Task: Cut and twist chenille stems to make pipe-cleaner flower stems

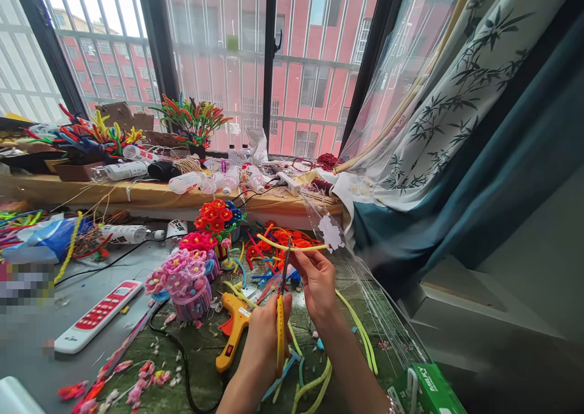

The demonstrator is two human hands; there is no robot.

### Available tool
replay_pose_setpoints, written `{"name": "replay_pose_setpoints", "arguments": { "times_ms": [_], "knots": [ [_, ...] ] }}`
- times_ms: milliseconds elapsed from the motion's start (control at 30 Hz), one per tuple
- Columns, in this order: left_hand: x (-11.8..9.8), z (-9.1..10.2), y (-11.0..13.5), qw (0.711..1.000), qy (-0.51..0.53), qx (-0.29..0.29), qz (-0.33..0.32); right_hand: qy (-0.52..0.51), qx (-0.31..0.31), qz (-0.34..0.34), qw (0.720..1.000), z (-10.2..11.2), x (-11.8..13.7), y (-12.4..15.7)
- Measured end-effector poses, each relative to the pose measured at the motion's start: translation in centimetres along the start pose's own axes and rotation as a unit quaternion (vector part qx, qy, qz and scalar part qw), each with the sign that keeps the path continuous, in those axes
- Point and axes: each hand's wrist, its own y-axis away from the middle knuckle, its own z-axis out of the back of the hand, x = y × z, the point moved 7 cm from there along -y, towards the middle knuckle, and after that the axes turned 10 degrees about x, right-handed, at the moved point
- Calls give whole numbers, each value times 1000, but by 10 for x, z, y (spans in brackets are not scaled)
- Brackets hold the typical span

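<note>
My left hand [264, 335] is closed around the yellow handles of a pair of scissors [281, 304], whose blades point up toward a yellow pipe cleaner [292, 246]. My right hand [317, 283] pinches that pipe cleaner, holding it roughly level above the table. Just below and left of my left hand lies an orange-yellow glue gun [233, 332]. Pink pipe-cleaner flowers in a small pot [187, 280] stand to the left of both hands.
A red-and-white remote [98, 315] lies on the grey table at left. Loose pipe cleaners [314, 383] and scraps litter the green mat. Red and blue flowers [218, 216], bottles and pipe-cleaner bunches crowd the windowsill. A clear plastic sheet [369, 298], green box [426, 389] and curtains lie at right.
</note>
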Motion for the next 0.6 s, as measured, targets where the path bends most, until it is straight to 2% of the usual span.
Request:
{"name": "replay_pose_setpoints", "arguments": {
  "times_ms": [400,600],
  "knots": [
    [-5,-3,7,999,40,-18,17,14,-3,6,1000,0,2,0],
    [-10,-3,10,997,70,6,-5,72,-22,18,997,9,4,-3]
  ]
}}
